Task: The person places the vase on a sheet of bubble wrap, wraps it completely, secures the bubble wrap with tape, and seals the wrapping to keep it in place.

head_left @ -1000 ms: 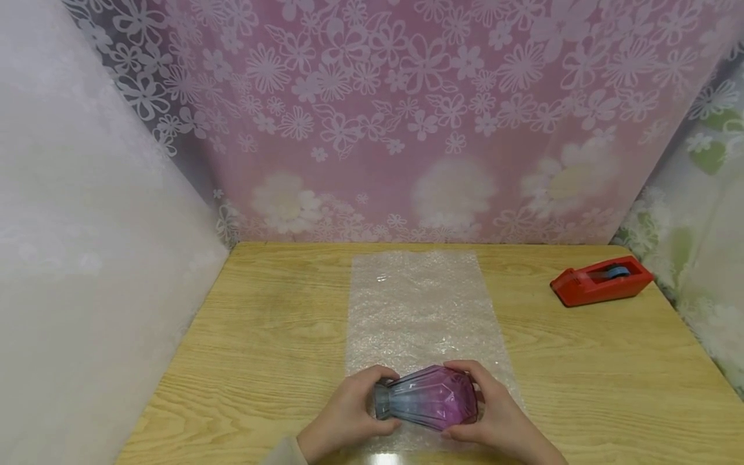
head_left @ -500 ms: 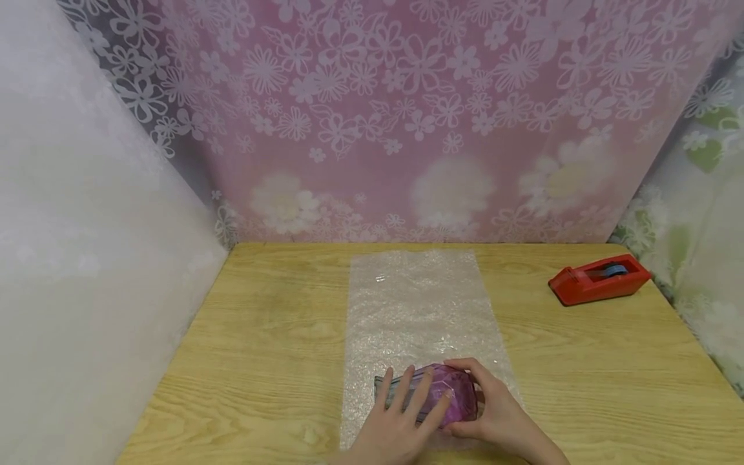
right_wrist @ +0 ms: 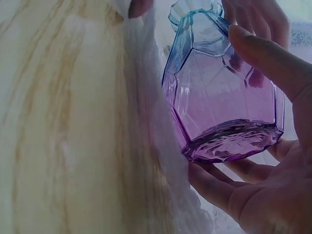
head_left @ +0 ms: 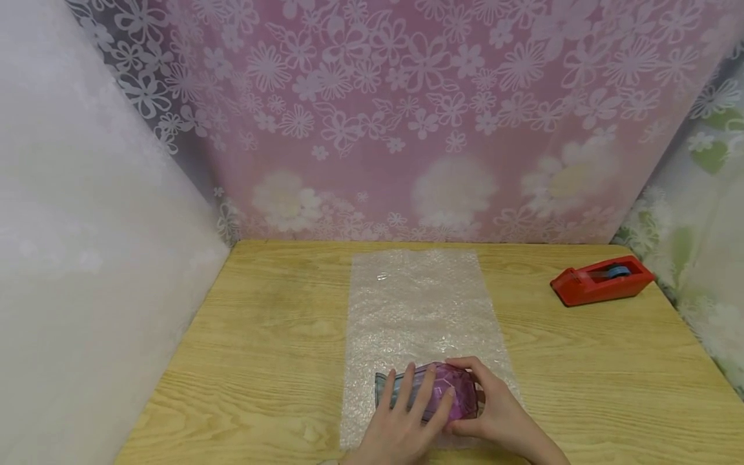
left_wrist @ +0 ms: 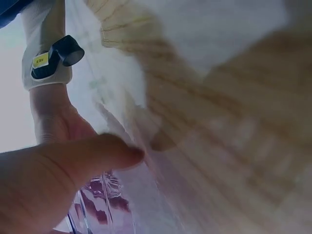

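Note:
A faceted glass vase (head_left: 463, 387), blue-grey at its neck and purple at its base, lies on its side on the near part of a sheet of bubble wrap (head_left: 424, 303). Across the top of the vase rests my left hand (head_left: 398, 423), its fingers spread and fairly straight. My right hand (head_left: 496, 410) grips the base end, thumb on the near side and fingers on the far side. In the right wrist view the vase (right_wrist: 219, 97) shows its patterned bottom, with the right hand (right_wrist: 273, 195) curved around it. Left-hand fingers partly hide the vase's middle from the head camera.
At the back right of the wooden table (head_left: 279, 323) stands a red tape dispenser (head_left: 601, 282) with a blue-cored roll in it. A pink flowered curtain (head_left: 372, 116) hangs behind the table's back edge, and pale flowered sheets flank both sides.
My left hand has let go of the vase's neck and moved over onto its top with fingers spread. The right hand keeps its grip on the base; the vase lies nearly where it was.

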`<state>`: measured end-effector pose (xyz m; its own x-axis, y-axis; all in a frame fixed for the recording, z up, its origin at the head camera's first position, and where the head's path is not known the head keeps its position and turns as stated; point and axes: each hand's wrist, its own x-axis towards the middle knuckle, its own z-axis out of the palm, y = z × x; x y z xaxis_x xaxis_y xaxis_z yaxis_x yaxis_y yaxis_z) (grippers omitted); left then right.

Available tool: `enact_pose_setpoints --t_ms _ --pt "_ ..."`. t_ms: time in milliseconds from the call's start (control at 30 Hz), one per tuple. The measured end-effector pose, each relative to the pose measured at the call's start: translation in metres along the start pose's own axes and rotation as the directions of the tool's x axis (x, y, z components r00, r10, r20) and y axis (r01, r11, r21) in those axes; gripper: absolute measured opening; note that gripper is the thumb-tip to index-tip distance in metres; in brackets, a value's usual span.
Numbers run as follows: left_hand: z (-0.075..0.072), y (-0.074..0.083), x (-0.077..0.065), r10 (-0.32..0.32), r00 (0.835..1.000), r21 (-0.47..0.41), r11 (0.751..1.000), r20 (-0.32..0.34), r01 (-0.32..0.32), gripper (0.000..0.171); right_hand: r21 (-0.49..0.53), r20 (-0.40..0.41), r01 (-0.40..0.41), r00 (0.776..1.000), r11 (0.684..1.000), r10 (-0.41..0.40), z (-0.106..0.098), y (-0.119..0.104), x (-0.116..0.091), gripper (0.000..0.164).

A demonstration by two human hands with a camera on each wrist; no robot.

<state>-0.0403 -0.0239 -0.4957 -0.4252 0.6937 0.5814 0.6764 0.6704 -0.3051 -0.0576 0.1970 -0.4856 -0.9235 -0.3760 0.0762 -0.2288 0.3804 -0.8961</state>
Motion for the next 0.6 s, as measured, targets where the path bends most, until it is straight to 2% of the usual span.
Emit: enact_pose_setpoints --t_ms 33,100,233,400,467,600 --pt "0.000 0.000 0.000 0.002 1.000 0.001 1.000 0.000 -0.002 0.058 0.000 -0.001 0.001 1.000 1.000 -0.001 0.000 0.000 0.000 0.085" --pt "0.000 0.000 0.000 0.004 1.000 -0.003 1.000 -0.001 -0.004 0.057 0.004 -0.001 0.003 1.000 1.000 -0.003 0.000 0.000 0.000 0.085" --pt "-0.001 -0.004 0.001 0.016 1.000 -0.023 1.000 -0.006 -0.016 0.068 0.017 -0.003 0.000 1.000 1.000 0.000 0.001 0.000 0.000 0.084" --pt "-0.003 -0.007 0.004 0.035 0.999 -0.047 0.998 -0.011 -0.036 0.046 0.038 -0.006 0.002 1.000 0.999 -0.002 0.001 0.000 0.000 0.083" --pt "-0.005 -0.008 0.005 0.035 0.999 -0.061 0.998 0.006 -0.034 0.043 0.053 -0.005 0.004 1.000 0.999 -0.004 0.000 0.000 0.000 0.083" --pt "-0.009 -0.010 0.007 0.021 0.997 -0.120 0.993 0.076 -0.012 0.052 0.077 0.002 0.009 1.000 0.997 -0.010 0.000 -0.001 -0.001 0.082"
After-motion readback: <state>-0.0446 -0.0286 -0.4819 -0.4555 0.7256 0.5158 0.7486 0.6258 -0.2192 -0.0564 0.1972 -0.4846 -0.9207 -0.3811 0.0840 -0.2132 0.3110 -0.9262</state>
